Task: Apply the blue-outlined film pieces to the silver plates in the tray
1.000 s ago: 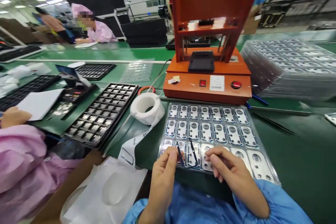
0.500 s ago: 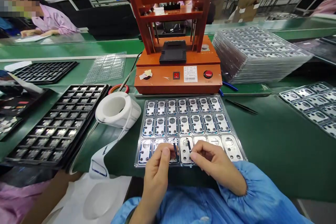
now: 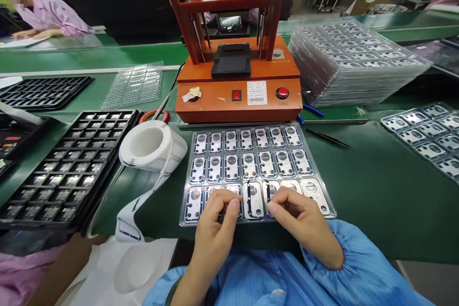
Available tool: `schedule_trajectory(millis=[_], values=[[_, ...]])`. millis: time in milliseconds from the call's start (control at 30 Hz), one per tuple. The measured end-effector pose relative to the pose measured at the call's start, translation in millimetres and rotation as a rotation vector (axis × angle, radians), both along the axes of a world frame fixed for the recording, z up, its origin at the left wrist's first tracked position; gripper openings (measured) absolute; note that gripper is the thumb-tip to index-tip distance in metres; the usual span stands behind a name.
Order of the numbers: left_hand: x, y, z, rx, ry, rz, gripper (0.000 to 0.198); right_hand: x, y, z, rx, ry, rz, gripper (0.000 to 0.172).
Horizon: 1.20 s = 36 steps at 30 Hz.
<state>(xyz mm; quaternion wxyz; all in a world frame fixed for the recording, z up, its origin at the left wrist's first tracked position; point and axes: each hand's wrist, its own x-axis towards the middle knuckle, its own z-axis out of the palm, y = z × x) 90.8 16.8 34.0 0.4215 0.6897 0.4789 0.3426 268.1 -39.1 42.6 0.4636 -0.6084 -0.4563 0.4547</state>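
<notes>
A clear plastic tray (image 3: 222,186) lies in front of me, holding rows of silvery metal plates, many edged with dark blue gasket strips. Over its nearest row, my left hand (image 3: 217,224) has thumb and index finger brought together; whatever is between them is hidden. Just beside those fingertips, a dark strip (image 3: 248,198) runs along the left edge of a plate (image 3: 256,198). My right hand (image 3: 304,224) pinches a thin dark adhesive strip (image 3: 267,193) near that plate's right edge. Whether the two strips join cannot be made out.
An orange press (image 3: 238,105) stands behind the tray. Left are a white label roll (image 3: 145,141) and a black compartment tray (image 3: 68,167). Tweezers (image 3: 328,138) lie right, below a tall stack of clear trays (image 3: 358,71). Another person (image 3: 57,14) sits at far left.
The dark strip beside my left hand now lies along the plate's left edge. My right hand has moved slightly right with its strip. The view has shifted a little.
</notes>
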Motion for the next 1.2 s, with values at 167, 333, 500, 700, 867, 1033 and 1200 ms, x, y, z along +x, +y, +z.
schedule_trajectory(millis=[167,333,500,700,867,1033,1200], values=[[0.1,0.9,-1.6,-0.091,-0.065,-0.074,0.018,-1.4,-0.1,-0.8,-0.014,0.026,0.043,0.020],[-1.0,2.3,-1.9,-0.092,-0.069,-0.107,0.016,-2.7,-0.6,-2.9,-0.015,0.022,0.081,0.020],[-1.8,0.2,-4.4,-0.051,-0.015,-0.066,0.014,-2.0,0.2,-2.7,0.006,-0.081,0.075,0.018],[1.5,-0.9,-10.5,0.125,0.077,-0.088,0.010,-6.0,0.6,-5.2,0.082,-0.336,0.063,0.017],[3.4,-1.9,-13.8,0.194,0.150,-0.118,0.010,-10.0,3.3,-9.1,0.074,-0.413,0.064,0.017],[3.5,-2.4,-15.7,0.230,0.181,-0.110,0.009,-11.3,5.4,-9.6,0.067,-0.460,0.062,0.017],[4.2,-1.4,-16.4,0.246,0.186,-0.117,0.008,-11.9,5.9,-8.4,0.040,-0.482,0.060,0.019]])
